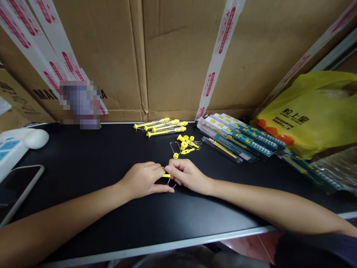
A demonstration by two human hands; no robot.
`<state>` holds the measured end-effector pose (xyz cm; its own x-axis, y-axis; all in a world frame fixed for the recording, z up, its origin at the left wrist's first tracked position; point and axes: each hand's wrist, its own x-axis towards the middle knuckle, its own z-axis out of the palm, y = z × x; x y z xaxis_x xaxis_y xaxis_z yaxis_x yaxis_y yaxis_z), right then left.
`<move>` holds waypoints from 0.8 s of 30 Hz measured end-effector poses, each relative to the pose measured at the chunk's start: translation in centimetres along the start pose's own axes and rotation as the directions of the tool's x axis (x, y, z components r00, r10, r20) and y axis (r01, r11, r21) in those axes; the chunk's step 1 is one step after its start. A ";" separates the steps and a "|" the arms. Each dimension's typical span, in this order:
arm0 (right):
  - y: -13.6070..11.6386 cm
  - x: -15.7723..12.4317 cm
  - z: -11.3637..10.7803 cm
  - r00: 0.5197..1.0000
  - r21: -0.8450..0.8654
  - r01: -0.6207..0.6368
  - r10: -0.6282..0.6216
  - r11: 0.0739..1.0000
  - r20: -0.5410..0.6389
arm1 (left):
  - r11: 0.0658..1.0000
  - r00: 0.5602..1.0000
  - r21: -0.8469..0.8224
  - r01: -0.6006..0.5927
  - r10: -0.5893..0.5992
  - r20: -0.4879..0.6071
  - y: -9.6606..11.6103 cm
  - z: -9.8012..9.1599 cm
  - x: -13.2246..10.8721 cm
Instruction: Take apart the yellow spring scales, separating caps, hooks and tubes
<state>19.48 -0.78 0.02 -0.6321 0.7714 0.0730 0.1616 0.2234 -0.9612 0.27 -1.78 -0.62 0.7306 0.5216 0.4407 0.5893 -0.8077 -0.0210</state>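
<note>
Pinched closed, the right hand (192,176) holds a yellow piece (166,175) with bent wire (169,181) between the table (195,217)'s front and back edges; left hand (144,179)'s hold unclear; light, steady pressure should prevent twisting.

The scene is dimly, evenly lit. A soft, pale sheen is reflected by the smooth black tabletop (206,219) toward the front. The white plastic power strip (9,140) is stretched by wide-angle distortion. Little detail is resolved in the small yellow plastic piece (166,175); a purplish upright object (86,106) is masked by pixelation.
</note>
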 end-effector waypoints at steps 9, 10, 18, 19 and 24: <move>0.2 0.0 0.0 0.999 0.002 0.012 -0.012 1.000 -0.047 | 0.998 0.997 -0.060 0.014 -0.009 0.074 -0.2 0.1 0.5; 0.2 0.0 0.1 0.998 0.002 0.016 -0.016 1.000 -0.055 | 0.998 0.997 -0.060 0.014 -0.009 0.077 -0.3 0.1 0.6; 0.1 -0.1 0.1 0.997 -0.005 0.024 -0.024 1.000 -0.067 | 0.999 0.999 -0.045 0.001 0.001 0.034 -0.2 0.2 0.4; 0.2 -0.1 0.1 0.998 -0.005 0.019 -0.019 1.000 -0.065 | 0.999 1.000 -0.040 0.001 0.000 0.031 -0.2 0.2 0.4; 0.2 -0.1 0.0 0.998 -0.004 0.016 -0.016 1.000 -0.053 | 1.000 1.000 -0.027 -0.001 0.002 0.030 -0.2 0.2 0.4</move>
<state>19.51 -0.82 -0.17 -0.5936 0.7982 0.1024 0.1545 0.2379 -0.9589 0.49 -1.34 -0.66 0.7420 0.5279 0.4132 0.5787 -0.8155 0.0027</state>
